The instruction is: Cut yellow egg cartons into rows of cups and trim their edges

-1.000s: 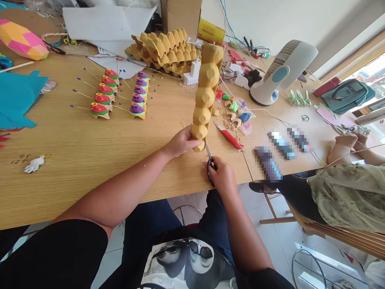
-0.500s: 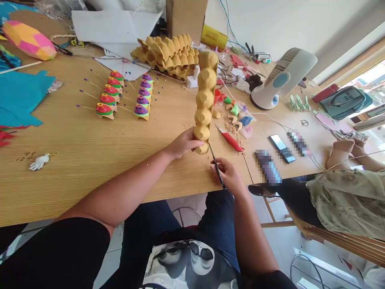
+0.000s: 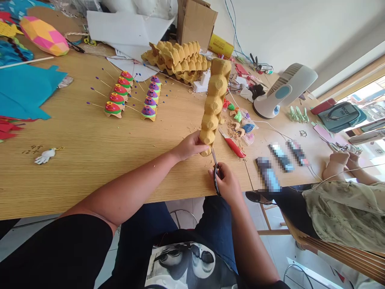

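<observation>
A yellow-brown strip of egg carton (image 3: pixel 214 102) stands nearly upright above the table, its cups facing me. My left hand (image 3: pixel 190 146) pinches its lower end, the thumb lying across the lowest cups. My right hand (image 3: pixel 229 182) is closed around the handles of black scissors (image 3: pixel 216 176). Their blades point up and touch the strip's bottom right edge, close to the left thumb; part of the blades is hidden by the carton. Right of the strip lies a utility knife (image 3: pixel 233 145) with a red handle on the table.
Painted carton strips, one red (image 3: pixel 122 90) and one purple (image 3: pixel 152 96), stand at the back left. Egg trays (image 3: pixel 177 60) are stacked behind. A white fan (image 3: pixel 281 90), phones (image 3: pixel 281 156) and clay scraps (image 3: pixel 239 120) lie rightward. Another person's arms (image 3: pixel 337 164) rest at the right.
The carton strip now leans its top to the right. My right hand has turned the scissors, whose handles look wider apart, with the blades against the strip's lower edge. The view has shifted slightly.
</observation>
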{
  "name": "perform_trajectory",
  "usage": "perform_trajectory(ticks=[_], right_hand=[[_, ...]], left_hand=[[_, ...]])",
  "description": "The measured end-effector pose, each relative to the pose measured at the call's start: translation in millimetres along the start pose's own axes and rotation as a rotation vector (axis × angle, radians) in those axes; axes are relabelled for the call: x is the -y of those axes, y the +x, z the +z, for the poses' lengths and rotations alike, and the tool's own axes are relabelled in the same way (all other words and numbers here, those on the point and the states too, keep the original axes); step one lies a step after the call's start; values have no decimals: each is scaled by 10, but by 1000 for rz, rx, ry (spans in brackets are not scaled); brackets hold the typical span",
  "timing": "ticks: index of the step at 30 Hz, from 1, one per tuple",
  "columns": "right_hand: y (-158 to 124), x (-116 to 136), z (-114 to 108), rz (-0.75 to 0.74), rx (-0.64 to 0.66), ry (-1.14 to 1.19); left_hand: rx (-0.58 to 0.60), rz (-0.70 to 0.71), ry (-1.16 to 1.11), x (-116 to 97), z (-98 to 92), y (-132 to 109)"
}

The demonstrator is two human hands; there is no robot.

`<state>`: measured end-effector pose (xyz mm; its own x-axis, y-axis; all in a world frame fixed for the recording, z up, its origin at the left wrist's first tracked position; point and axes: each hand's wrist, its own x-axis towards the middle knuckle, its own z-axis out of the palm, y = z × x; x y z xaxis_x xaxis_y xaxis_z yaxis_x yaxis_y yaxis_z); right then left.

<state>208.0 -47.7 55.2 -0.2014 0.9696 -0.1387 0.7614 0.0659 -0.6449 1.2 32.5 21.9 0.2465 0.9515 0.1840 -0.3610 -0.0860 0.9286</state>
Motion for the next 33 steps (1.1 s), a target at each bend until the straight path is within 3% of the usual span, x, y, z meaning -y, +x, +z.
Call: perform_trajectory(ticks=[14, 33], right_hand=[[107, -77, 73, -28, -5, 161], [109, 19, 173, -1, -94, 1]], left_hand=[[18, 22, 84, 23, -17, -8], [-8, 6, 56, 4, 5, -3]])
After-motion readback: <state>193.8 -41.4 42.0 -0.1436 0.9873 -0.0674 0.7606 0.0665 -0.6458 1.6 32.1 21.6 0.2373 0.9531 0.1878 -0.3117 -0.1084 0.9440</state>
